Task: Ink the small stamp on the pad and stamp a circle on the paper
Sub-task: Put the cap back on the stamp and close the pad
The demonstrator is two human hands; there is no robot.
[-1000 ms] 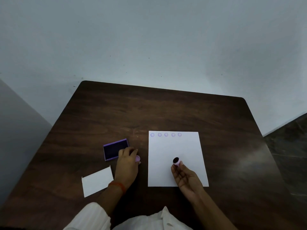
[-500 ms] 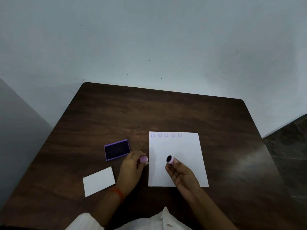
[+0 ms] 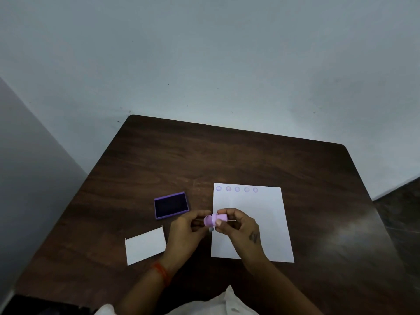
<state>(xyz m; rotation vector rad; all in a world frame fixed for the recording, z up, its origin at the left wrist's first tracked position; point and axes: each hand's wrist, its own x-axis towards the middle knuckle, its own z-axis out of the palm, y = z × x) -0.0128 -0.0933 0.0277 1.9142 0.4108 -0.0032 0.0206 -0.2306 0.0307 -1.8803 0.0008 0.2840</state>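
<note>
Fingertips of both hands pinch the small lilac stamp (image 3: 214, 219) between them, left hand (image 3: 186, 233) on its cap end, right hand (image 3: 238, 228) on its body, held above the paper's (image 3: 268, 223) left edge. The open ink pad (image 3: 171, 205) lies just left, a white card (image 3: 145, 245) nearer, on the wooden table (image 3: 227, 160).
</note>
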